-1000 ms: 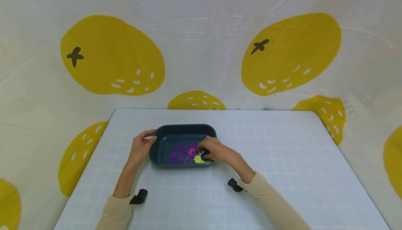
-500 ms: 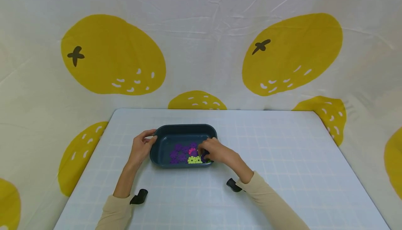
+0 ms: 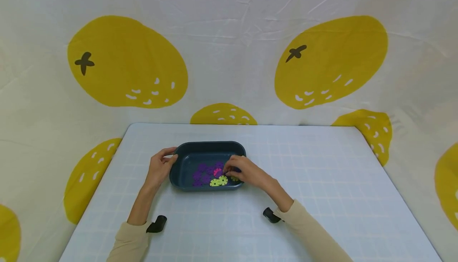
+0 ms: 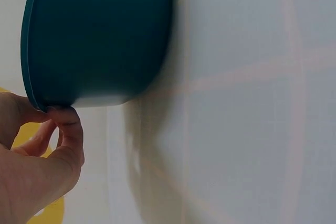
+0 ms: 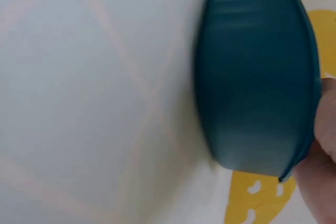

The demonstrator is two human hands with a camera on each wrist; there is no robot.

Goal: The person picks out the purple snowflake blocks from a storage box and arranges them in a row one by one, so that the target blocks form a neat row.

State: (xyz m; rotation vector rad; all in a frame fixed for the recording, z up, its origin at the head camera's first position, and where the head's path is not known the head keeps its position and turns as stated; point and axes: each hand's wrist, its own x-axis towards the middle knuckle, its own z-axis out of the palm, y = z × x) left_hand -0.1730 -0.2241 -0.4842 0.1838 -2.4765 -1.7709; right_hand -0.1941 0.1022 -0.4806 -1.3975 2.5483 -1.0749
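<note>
A dark teal tray [image 3: 193, 188] sits on the table with small notched plastic discs in it. Purple discs [image 3: 202, 174] cover the middle of its floor, a pink disc [image 3: 217, 172] lies among them, and yellow-green discs [image 3: 219, 181] are near the front wall. My left hand [image 3: 159, 169] pinches the tray's left rim between thumb and fingers; the left wrist view shows this grip under the rim [image 4: 39, 98]. My right hand [image 3: 247, 170] reaches over the right rim, fingers curled down among the discs. I cannot tell whether a disc is between its fingertips.
The table [image 3: 322, 182] has a pale grid-patterned cover. Behind it hangs a white cloth [image 3: 229, 55] printed with large yellow fruits. A black wrist camera [image 3: 157, 224] sits at the left cuff, another black camera [image 3: 272, 215] at the right.
Yellow-green discs near the right hand have shifted left along the tray's front wall. The right hand's fingers have drawn closer together. The left hand and tray stay in place.
</note>
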